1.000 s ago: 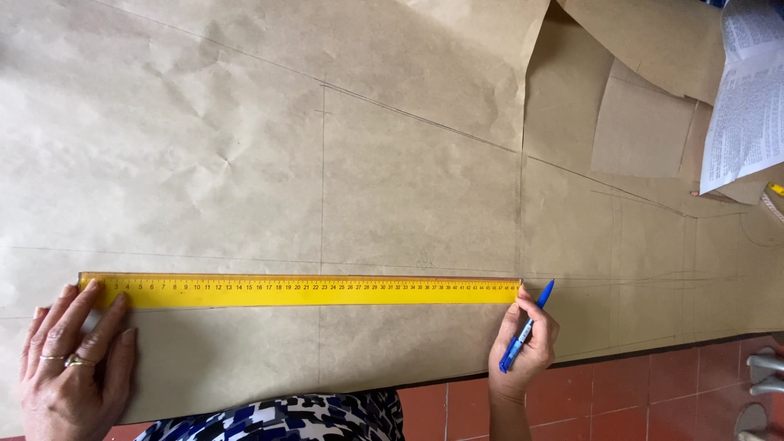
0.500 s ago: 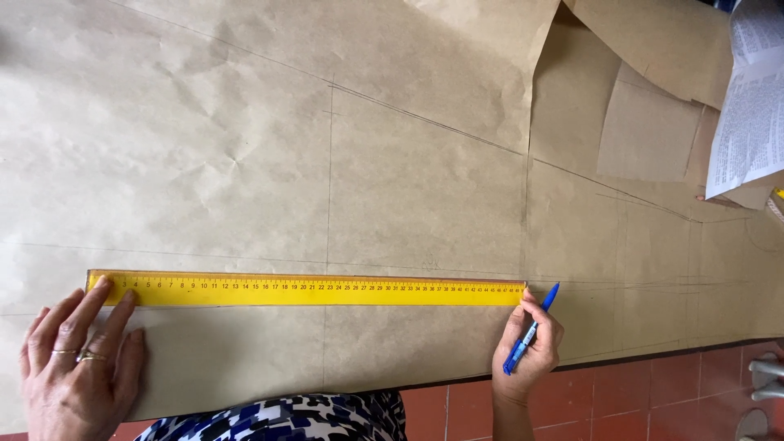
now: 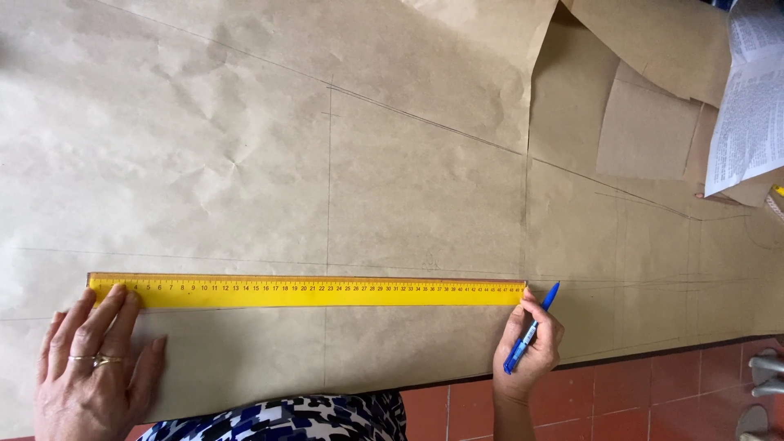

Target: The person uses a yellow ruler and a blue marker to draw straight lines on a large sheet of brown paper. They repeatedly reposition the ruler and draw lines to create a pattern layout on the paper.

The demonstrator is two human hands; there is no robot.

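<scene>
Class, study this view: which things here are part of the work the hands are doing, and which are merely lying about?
In use:
- yellow ruler, flat on the paper, left hand pressing its end
- blue pen, in the right hand at the ruler's other end
- brown paper sheet with pencilled lines

Lying about:
- printed pages, top right
- loose brown paper pieces

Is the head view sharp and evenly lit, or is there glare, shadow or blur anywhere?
Head view: soft, even daylight; no glare on the yellow ruler; brown paper shows creases and faint pencil lines crisply; only slight shadows under the left hand and the right hand holding a blue pen; no motion blur.
</scene>
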